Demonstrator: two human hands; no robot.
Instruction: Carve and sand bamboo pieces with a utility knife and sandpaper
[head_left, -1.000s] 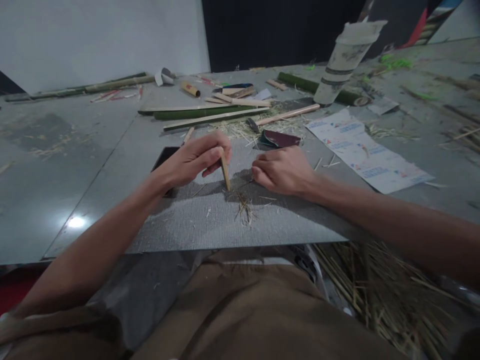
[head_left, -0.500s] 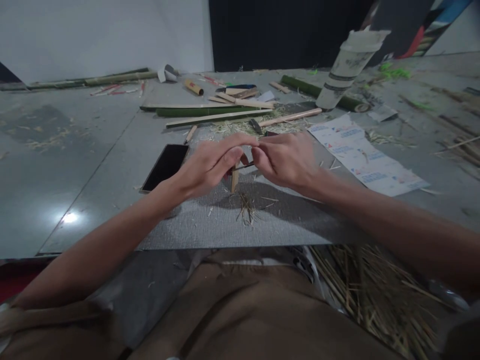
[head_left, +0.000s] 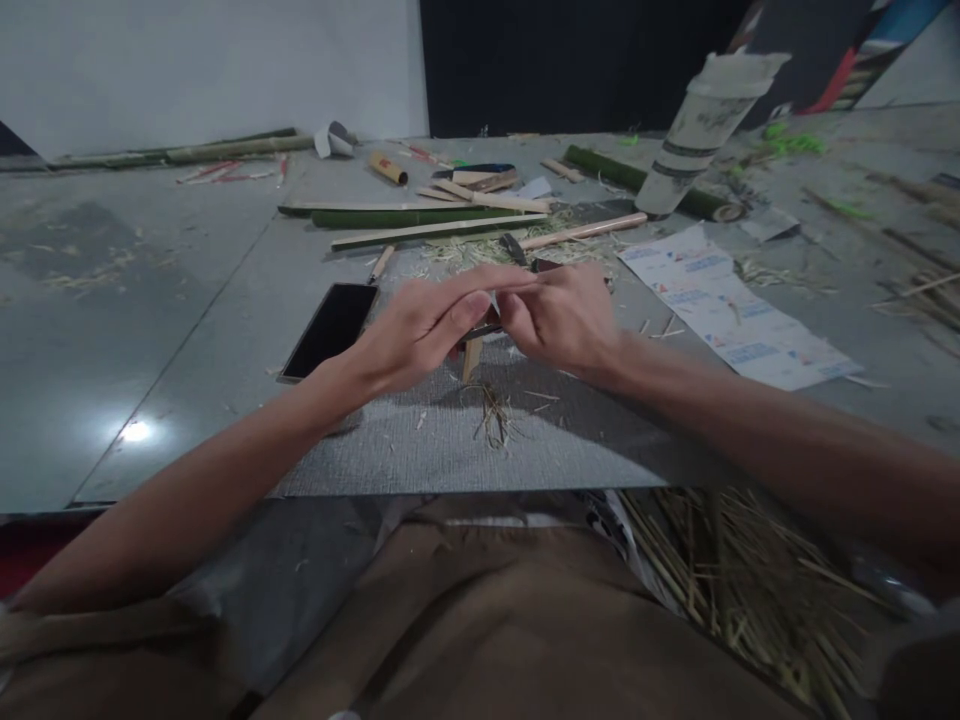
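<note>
My left hand (head_left: 427,325) is closed around a light bamboo strip (head_left: 471,362), whose lower end points down toward the grey textured mat (head_left: 405,460). Its fingers reach across and touch my right hand (head_left: 566,320), which is closed too. Between the hands shows a thin dark edge (head_left: 484,331), like a blade, running toward the right fingers; most of it is hidden. Below the hands lies a small heap of fine bamboo shavings (head_left: 493,420).
Left of my hands lies a black phone (head_left: 330,332). Beyond them are a hammer (head_left: 585,232), split green bamboo (head_left: 420,218) and a white lidded cup (head_left: 686,140). A printed paper sheet (head_left: 735,305) lies at right. Bamboo strips (head_left: 735,570) are piled below the table edge.
My right hand has shifted slightly left and closer to the left hand, covering more of the dark edge. The left hand stays nearly in place.
</note>
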